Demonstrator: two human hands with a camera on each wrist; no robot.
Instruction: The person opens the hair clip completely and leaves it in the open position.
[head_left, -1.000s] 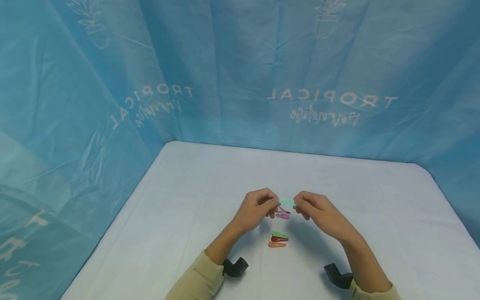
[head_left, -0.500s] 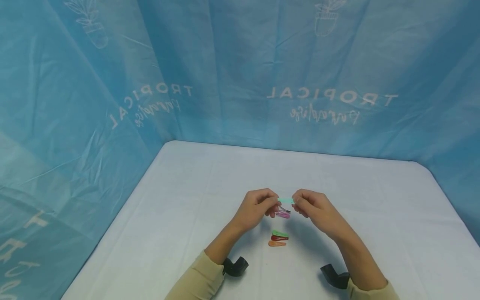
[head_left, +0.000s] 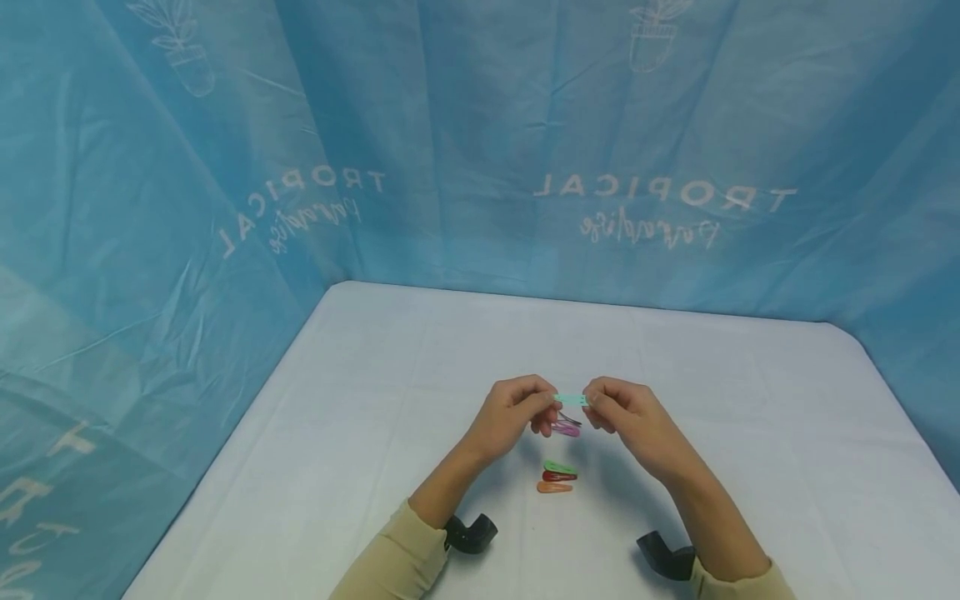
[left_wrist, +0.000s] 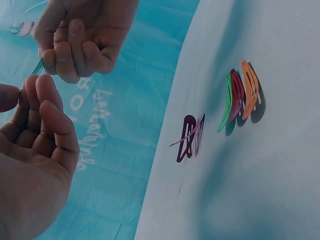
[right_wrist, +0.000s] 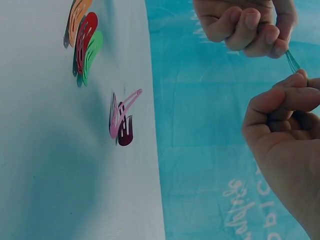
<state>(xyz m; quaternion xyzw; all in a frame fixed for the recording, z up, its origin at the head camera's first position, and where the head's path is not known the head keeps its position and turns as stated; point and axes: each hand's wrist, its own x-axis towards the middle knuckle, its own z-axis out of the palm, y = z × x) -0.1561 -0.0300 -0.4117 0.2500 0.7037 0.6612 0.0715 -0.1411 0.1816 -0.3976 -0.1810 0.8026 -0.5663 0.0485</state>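
Observation:
Between my two hands, a mint-green snap hair clip point(head_left: 572, 400) is held above the table. My left hand point(head_left: 516, 415) pinches one end between thumb and fingers, and my right hand point(head_left: 633, 421) pinches the other. In both wrist views the clip point(right_wrist: 293, 61) appears edge-on as thin, slightly separated strips; the pinched ends are hidden by fingertips. On the table below lie a pink hair clip point(right_wrist: 120, 114) and a dark purple hair clip point(left_wrist: 186, 140), crossing each other. Nearer to me are a green hair clip point(head_left: 560, 467), a red one point(head_left: 558, 477) and an orange one point(head_left: 554, 487), side by side.
A white cloth covers the table point(head_left: 420, 358). Blue printed curtains point(head_left: 480, 150) hang along its far side and its left side. A black curved fitting point(head_left: 471, 534) sits at my left wrist, with a similar black fitting point(head_left: 666, 557) at the right wrist.
My right hand has shifted slightly left and up, and the mint-green hair clip has tilted a little between the hands. The left hand keeps its pinch. The clips on the table have stayed put.

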